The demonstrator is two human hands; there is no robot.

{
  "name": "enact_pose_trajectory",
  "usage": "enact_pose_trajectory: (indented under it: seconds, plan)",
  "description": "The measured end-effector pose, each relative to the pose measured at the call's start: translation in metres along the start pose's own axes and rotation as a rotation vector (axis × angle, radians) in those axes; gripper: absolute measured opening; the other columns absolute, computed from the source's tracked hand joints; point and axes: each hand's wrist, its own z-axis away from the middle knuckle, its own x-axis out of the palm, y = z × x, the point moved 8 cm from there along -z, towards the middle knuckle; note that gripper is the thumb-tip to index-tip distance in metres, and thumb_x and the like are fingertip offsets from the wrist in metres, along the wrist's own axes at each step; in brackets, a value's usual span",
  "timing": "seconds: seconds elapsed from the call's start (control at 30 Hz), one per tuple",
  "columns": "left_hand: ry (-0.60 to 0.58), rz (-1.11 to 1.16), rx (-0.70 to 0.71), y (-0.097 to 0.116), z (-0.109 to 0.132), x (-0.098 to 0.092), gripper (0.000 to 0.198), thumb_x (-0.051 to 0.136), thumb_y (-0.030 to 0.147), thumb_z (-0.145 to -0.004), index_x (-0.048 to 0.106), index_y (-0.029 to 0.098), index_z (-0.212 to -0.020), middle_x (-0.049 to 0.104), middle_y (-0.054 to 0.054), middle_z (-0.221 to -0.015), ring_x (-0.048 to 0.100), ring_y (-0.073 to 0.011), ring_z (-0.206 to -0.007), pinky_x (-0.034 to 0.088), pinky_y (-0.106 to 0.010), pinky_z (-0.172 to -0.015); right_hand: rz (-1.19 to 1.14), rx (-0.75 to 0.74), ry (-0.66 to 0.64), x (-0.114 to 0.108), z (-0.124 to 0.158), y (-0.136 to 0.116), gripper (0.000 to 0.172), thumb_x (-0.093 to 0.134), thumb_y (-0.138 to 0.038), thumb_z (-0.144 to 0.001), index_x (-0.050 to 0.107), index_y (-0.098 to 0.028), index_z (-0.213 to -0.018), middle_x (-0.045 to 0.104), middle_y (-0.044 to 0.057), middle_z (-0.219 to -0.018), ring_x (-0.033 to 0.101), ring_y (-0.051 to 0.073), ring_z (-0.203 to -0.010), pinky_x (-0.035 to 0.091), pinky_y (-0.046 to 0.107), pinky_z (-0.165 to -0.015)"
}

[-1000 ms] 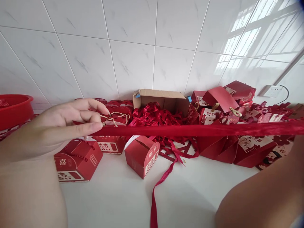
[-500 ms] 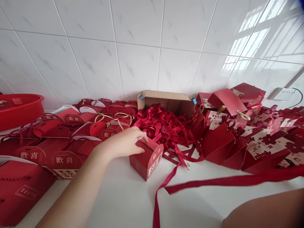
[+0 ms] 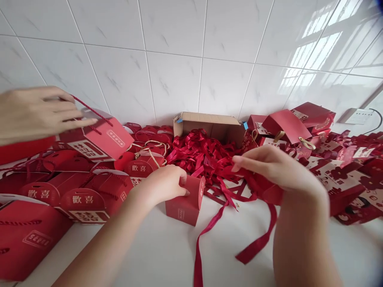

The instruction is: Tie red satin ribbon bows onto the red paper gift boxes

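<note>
My left hand (image 3: 164, 185) is closed round the top of a small red gift box (image 3: 187, 201) that stands on the white counter at the centre. My right hand (image 3: 275, 169) is just right of the box, fingers pinched on a long red ribbon (image 3: 257, 247) that loops down onto the counter. Another person's hand (image 3: 32, 111) at the upper left holds a larger red box (image 3: 103, 139) up by its rope handle.
An open cardboard box (image 3: 209, 123) against the tiled wall spills a heap of red ribbons (image 3: 206, 155). Rows of red gift boxes (image 3: 83, 199) fill the left side. Red paper bags (image 3: 287, 121) are piled on the right, below a wall socket (image 3: 357, 116).
My left hand let go of the stretched ribbon, reached to the small box and gripped it. My right hand came into view holding the ribbon. Another person's hand lifted a box at the left.
</note>
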Motion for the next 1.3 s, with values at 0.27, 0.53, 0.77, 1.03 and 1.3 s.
enact_pose_trajectory:
  seconds: [0.27,0.53,0.77,1.03,1.3]
  plan:
    - [0.028,-0.079,-0.009,-0.008,-0.010,0.005,0.023,0.058,0.039,-0.071,0.047,0.021,-0.061,0.058,-0.001,-0.068,0.054,-0.0180,-0.059,0.030,-0.027,-0.049,-0.089,0.039,-0.195,0.040,-0.035,0.007,0.044,0.059,-0.055,-0.081,0.072,-0.013,-0.077,0.023,-0.007,-0.049,0.016,0.006,-0.045,0.012,0.025,-0.042]
    - [0.016,-0.094,-0.104,-0.023,-0.015,0.003,0.023,0.060,0.042,-0.068,0.055,0.020,-0.072,0.064,-0.008,-0.084,0.062,-0.0236,-0.070,0.033,-0.028,-0.050,-0.176,-0.023,-0.247,0.040,-0.032,0.004,0.037,0.060,-0.047,-0.084,0.075,-0.014,-0.084,0.024,-0.006,-0.052,0.015,0.006,-0.049,0.012,0.025,-0.045]
    - [0.017,-0.127,-0.112,-0.027,-0.016,-0.004,0.028,0.060,0.047,-0.066,0.056,0.021,-0.077,0.066,-0.006,-0.087,0.062,-0.0241,-0.074,0.037,-0.029,-0.053,-0.249,-0.104,-0.319,0.043,-0.031,-0.003,0.036,0.061,-0.044,-0.085,0.074,-0.010,-0.081,0.029,-0.005,-0.053,0.018,0.006,-0.051,0.014,0.025,-0.047]
    - [0.007,-0.067,-0.098,-0.034,-0.018,-0.005,0.033,0.061,0.051,-0.064,0.057,0.022,-0.081,0.066,-0.005,-0.090,0.063,-0.0235,-0.074,0.037,-0.027,-0.051,-0.195,-0.124,-0.426,0.053,-0.035,0.005,0.034,0.066,-0.044,-0.080,0.076,-0.012,-0.083,0.049,-0.003,-0.055,0.031,0.006,-0.052,0.026,0.022,-0.049]
    - [0.149,0.000,0.102,-0.012,-0.012,-0.016,0.028,0.056,0.047,-0.076,0.062,0.024,-0.090,0.061,-0.007,-0.105,0.057,-0.0270,-0.100,0.047,-0.034,-0.077,-0.325,-0.202,-0.335,0.044,-0.039,0.000,0.015,0.075,-0.026,-0.073,0.076,-0.014,-0.081,0.068,0.002,-0.071,0.055,0.010,-0.062,0.044,0.023,-0.058]
